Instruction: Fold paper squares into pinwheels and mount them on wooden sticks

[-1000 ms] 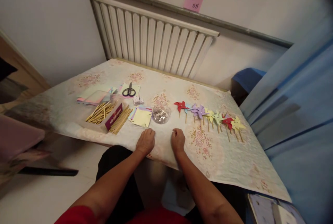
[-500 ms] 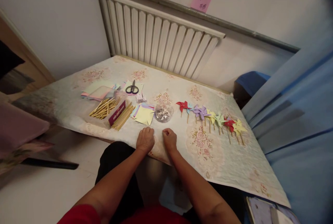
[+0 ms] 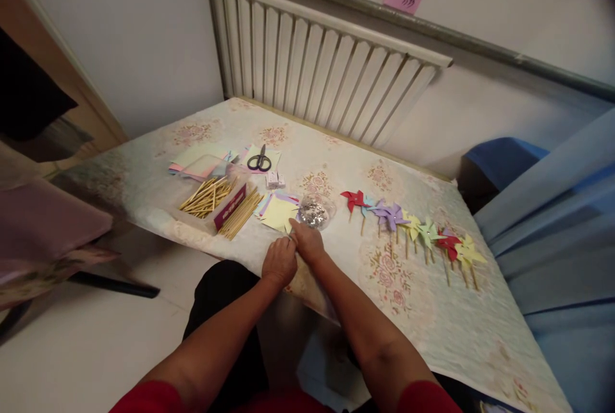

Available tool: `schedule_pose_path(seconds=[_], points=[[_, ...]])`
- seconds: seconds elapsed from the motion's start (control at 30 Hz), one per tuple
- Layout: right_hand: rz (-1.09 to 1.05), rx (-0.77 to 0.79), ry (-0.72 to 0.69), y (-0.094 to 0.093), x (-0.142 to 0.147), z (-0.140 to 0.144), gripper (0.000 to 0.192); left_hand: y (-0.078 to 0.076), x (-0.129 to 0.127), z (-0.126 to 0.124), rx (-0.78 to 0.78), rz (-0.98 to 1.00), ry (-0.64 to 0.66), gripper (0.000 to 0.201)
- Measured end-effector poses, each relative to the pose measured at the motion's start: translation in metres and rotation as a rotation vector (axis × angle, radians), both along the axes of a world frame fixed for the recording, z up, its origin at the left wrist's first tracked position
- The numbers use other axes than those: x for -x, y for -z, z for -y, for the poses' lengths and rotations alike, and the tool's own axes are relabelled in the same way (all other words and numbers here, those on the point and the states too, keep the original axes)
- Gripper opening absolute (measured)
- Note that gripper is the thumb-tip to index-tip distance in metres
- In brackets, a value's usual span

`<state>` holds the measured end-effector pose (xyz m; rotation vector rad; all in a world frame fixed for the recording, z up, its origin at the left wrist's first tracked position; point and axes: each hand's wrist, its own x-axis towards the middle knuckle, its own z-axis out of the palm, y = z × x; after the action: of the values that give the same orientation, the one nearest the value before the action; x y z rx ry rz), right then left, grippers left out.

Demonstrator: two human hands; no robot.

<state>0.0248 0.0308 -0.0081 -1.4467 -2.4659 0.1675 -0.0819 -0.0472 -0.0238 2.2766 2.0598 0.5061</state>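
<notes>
My left hand is closed near the table's front edge, and what its fingers hold, if anything, is hidden. Close against it is my right hand, with thumb and fingers pinched together. A small pale bit shows between the two hands, too small to name. Just beyond the fingers lies a stack of pre-cut coloured paper squares, pale yellow on top. To its right, a clear round dish holds many small shiny metal pieces. Finished paper pinwheels on sticks lie in a row farther right.
On the left, a clear plastic box holds wooden sticks, with more sticks beside it. Behind are black scissors, small white boxes and coloured paper sheets. A radiator lines the wall; a blue curtain hangs at right.
My right hand has moved left and forward to meet my left hand near the paper stack. The view has shifted, so the table's things appear farther right.
</notes>
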Motion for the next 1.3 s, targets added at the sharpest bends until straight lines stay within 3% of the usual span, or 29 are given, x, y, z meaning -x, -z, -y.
schedule_pose_path(seconds=[0.17, 0.33, 0.43, 0.57, 0.67, 0.8, 0.9, 1.0, 1.07, 1.2, 1.3], points=[[0.004, -0.045, -0.035, 0.003, -0.001, -0.002, 0.032, -0.002, 0.000, 0.000, 0.030, -0.008, -0.012, 0.022], [-0.189, -0.145, 0.000, -0.001, 0.005, 0.000, 0.026, -0.003, 0.000, 0.000, 0.035, -0.006, -0.006, 0.021], [-0.368, -0.182, 0.048, -0.025, 0.014, 0.004, 0.023, -0.003, 0.000, 0.000, 0.033, -0.018, -0.001, 0.021], [-0.672, -0.192, 0.232, -0.065, 0.013, 0.015, 0.025, -0.004, 0.000, 0.000, 0.019, -0.012, 0.011, 0.022], [-0.935, 0.014, 0.294, -0.077, -0.007, 0.028, 0.021, -0.004, 0.000, -0.001, 0.039, 0.017, 0.012, 0.025], [-1.164, 0.321, 0.446, -0.051, -0.053, 0.049, 0.018, -0.005, 0.000, -0.003, 0.053, 0.026, 0.012, 0.024], [-1.093, 0.464, 0.621, -0.020, -0.090, 0.065, 0.013, -0.006, -0.001, -0.002, 0.022, -0.022, 0.021, 0.020], [-0.870, 0.487, 0.767, 0.000, -0.119, 0.079, 0.015, -0.006, -0.001, -0.003, 0.017, -0.072, 0.016, 0.017], [-0.737, 0.388, 0.790, 0.003, -0.133, 0.085, 0.017, -0.005, -0.002, -0.004, 0.004, -0.087, 0.018, 0.017], [-0.515, 0.003, 0.793, -0.004, -0.149, 0.091, 0.018, -0.004, -0.002, -0.005, -0.011, -0.104, 0.016, 0.016], [-0.478, -0.174, 0.761, -0.013, -0.150, 0.084, 0.021, -0.003, -0.002, -0.006, -0.010, -0.109, 0.008, 0.016]])
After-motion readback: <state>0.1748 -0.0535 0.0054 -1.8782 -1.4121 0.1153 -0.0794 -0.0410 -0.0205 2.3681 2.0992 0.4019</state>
